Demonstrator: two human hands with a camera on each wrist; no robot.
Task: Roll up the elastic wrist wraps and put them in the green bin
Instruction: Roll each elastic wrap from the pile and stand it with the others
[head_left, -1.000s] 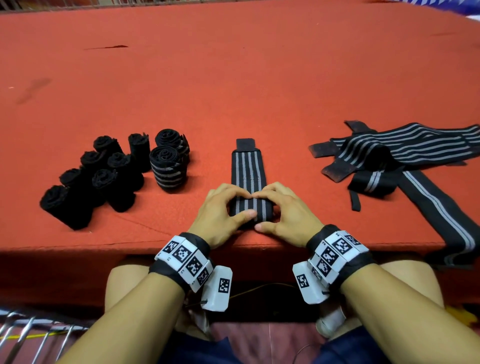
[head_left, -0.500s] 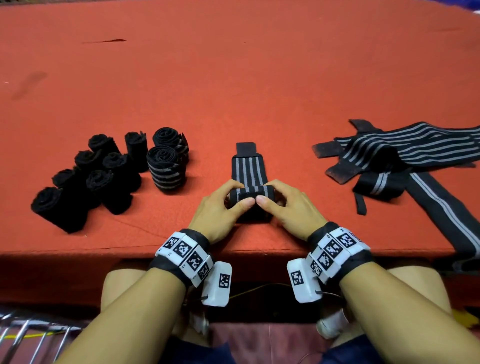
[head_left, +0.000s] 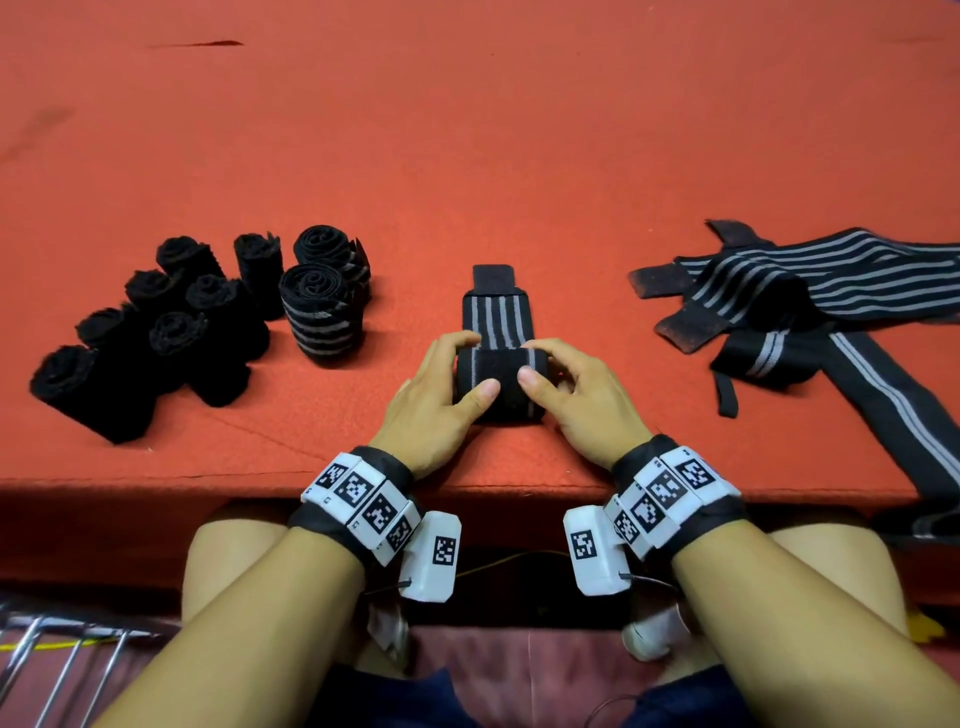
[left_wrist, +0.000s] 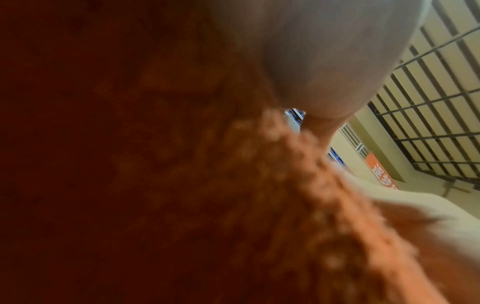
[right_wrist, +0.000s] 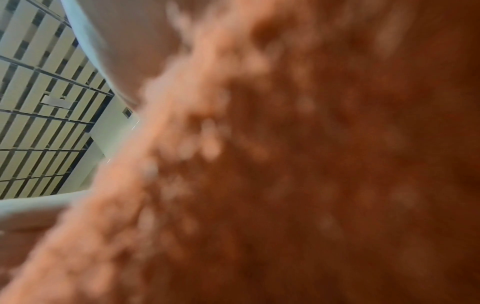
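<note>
Far left of the half-rolled wrap (head_left: 500, 382), a cluster of finished rolls (head_left: 197, 327) stood on end on the red tabletop (head_left: 467, 156), packed close together; two striped rolls (head_left: 323, 312) sat at the cluster's edge nearest the wrap. They were probably parked there as a batch for later transfer, since no green bin appeared in any view.

At the half-rolled wrap itself, the left hand (head_left: 436, 400) gripped the left end of the roll: its thumb lay across the near face, and its curled fingers came over the top. The grip likely kept the elastic layers tight and the edges aligned while the roll advanced. The remaining flat portion, the unrolled tail (head_left: 493, 306), extended away from the person beyond the roll and ended in a plain black tab; only a short length was left, so rolling appeared nearly complete.

The right hand (head_left: 576, 400) mirrored the left at the roll's right end, thumb on the near face and fingers curled over the top, closed around the fabric. Both wrists sat low at the tabletop's near edge, forearms converging on the wrap. The wrist views showed only blurred red surface and part of each hand, which suggested the wrists rested on or just above the cloth.

Right of the half-rolled wrap, well apart from it, lay a loose pile of unrolled wraps (head_left: 810, 306), overlapping, with one long strap (head_left: 898, 410) trailing over the tabletop's near edge. These presumably awaited rolling.
</note>
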